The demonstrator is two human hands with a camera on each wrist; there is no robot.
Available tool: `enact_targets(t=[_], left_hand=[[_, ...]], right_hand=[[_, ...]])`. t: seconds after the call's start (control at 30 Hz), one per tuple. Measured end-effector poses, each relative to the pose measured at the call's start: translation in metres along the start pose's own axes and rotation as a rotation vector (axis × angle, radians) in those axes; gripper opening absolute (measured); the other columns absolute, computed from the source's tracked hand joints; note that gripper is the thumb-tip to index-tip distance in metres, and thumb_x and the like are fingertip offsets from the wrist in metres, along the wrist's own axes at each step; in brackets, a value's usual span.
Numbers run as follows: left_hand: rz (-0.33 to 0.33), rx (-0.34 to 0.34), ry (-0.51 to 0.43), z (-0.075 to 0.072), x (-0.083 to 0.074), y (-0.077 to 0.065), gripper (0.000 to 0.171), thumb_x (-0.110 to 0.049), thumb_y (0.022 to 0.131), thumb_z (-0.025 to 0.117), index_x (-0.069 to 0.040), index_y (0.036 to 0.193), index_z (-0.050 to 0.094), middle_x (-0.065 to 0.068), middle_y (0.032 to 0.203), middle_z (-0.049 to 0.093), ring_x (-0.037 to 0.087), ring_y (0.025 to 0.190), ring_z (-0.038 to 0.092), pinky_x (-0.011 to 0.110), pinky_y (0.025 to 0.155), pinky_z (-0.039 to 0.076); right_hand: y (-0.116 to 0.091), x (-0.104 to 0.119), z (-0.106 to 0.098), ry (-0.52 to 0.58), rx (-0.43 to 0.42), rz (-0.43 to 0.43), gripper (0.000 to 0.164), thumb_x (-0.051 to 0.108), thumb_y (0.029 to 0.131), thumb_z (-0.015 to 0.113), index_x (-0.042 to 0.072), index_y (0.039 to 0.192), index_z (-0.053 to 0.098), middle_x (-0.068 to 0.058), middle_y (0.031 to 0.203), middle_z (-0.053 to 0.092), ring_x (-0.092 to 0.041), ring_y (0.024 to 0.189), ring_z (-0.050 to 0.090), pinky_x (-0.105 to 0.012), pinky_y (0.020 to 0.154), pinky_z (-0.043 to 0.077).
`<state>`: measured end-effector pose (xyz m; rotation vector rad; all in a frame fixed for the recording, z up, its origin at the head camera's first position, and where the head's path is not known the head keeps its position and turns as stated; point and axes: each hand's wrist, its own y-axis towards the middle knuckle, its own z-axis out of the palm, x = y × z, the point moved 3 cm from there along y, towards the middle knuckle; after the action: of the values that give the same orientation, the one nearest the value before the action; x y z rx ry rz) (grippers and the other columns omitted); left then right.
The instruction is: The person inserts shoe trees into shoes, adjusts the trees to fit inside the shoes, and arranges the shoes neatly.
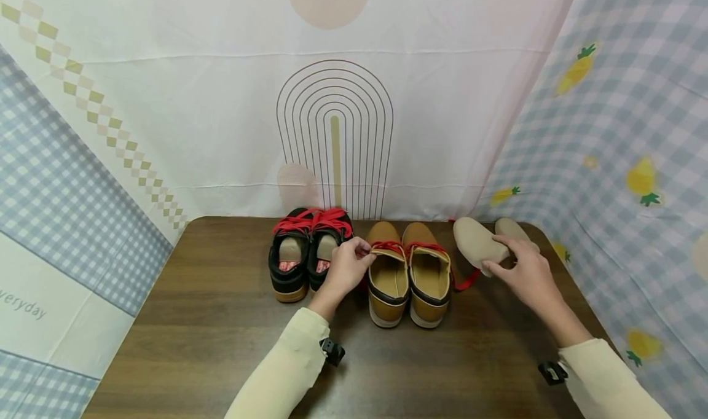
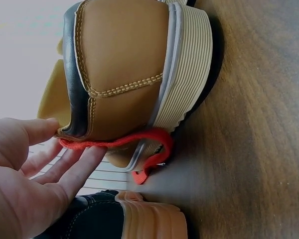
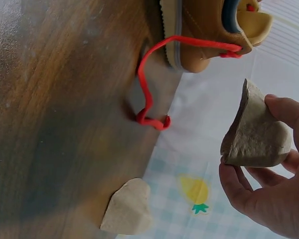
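wooden counter (image 1: 216,351); left hand (image 1: 345,268), grip pinching edge of tan lace-up shoe (image 1: 385,306); right hand (image 1: 527,274), grip around beige shoe insert (image 1: 477,241).

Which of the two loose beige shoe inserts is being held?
The left beige shoe insert, as the head view shows them: the right hand grips it, while the other insert lies untouched on the table.

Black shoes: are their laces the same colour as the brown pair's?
Yes, the black shoes and the brown shoes both have red laces.
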<state>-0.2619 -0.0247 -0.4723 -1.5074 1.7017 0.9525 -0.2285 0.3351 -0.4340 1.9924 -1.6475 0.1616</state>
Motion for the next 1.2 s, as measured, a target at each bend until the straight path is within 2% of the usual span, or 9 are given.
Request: enact_targets(t=[0.2,0.47,0.67,0.9,1.2], left_hand=[[0.006,-0.001,0.002,0.000,0.000,0.000,0.008,-0.014,0.094,0.076,-0.008,0.097,0.070,0.007,0.091,0.070,0.017,0.083,0.065,0.031,0.071,0.054],[0.022,-0.013,0.008,0.000,0.001,0.000,0.008,-0.013,0.093,0.076,-0.009,0.096,0.070,0.006,0.091,0.071,0.017,0.084,0.066,0.031,0.071,0.055],[0.024,-0.010,0.009,0.000,0.000,0.001,0.008,-0.014,0.093,0.076,-0.009,0.096,0.070,0.006,0.092,0.071,0.018,0.085,0.066,0.032,0.072,0.055],[0.019,-0.009,0.009,0.001,0.000,0.001,0.008,-0.013,0.093,0.077,-0.009,0.096,0.070,0.006,0.090,0.071,0.017,0.083,0.065,0.031,0.071,0.054],[0.020,-0.002,0.004,0.001,0.001,0.000,0.007,-0.014,0.094,0.076,-0.010,0.097,0.070,0.005,0.091,0.070,0.017,0.083,0.064,0.030,0.070,0.054]], right_hand=[[-0.003,0.009,-0.005,0.004,0.000,-0.017,0.061,0.024,0.088,0.084,0.002,0.139,0.060,-0.026,0.126,0.066,-0.030,0.088,0.058,-0.048,0.073,0.043],[-0.006,0.029,-0.009,0.026,-0.003,-0.047,0.063,0.029,0.085,0.086,0.007,0.139,0.062,-0.016,0.109,0.069,-0.023,0.080,0.059,-0.036,0.067,0.046],[-0.010,0.045,-0.010,0.045,-0.016,-0.076,0.062,0.027,0.083,0.088,0.010,0.137,0.064,-0.016,0.122,0.069,-0.022,0.086,0.063,-0.034,0.069,0.049],[-0.012,0.063,-0.010,0.069,-0.002,-0.102,0.062,0.028,0.081,0.090,0.013,0.136,0.065,-0.013,0.122,0.071,-0.021,0.089,0.064,-0.032,0.071,0.050],[-0.014,0.083,-0.013,0.053,0.012,-0.159,0.061,0.028,0.080,0.090,0.015,0.134,0.066,-0.010,0.131,0.069,-0.021,0.097,0.065,-0.034,0.074,0.048]])
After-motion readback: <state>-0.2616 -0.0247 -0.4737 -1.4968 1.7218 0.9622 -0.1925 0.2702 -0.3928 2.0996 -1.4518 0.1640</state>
